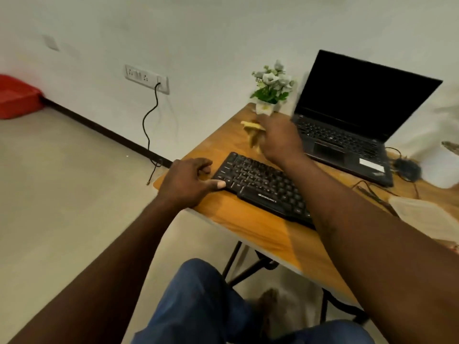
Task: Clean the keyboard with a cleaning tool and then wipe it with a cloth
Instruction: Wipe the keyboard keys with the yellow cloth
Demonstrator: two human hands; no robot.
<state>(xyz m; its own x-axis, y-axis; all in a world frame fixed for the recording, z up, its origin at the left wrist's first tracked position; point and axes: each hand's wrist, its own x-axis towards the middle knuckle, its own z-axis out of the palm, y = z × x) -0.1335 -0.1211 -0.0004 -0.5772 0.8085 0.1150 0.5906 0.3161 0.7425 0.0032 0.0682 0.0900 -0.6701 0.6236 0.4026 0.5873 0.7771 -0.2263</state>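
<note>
A black keyboard (260, 184) lies slanted on the wooden table (248, 227). My left hand (188, 182) rests at the keyboard's left end, thumb against its edge and fingers loosely curled on the table. My right hand (280, 140) hovers behind the keyboard and grips a yellow cloth (253, 135), which hangs blurred from its fingers just past the keyboard's far edge. No cleaning tool shows in view.
An open black laptop (347, 125) stands at the back right, a small potted plant (270, 88) beside it. Cables and a dark adapter (407, 167) lie to the right. A pale folded sheet (422, 217) sits near the right edge. A wall socket (146, 78) holds a hanging cord.
</note>
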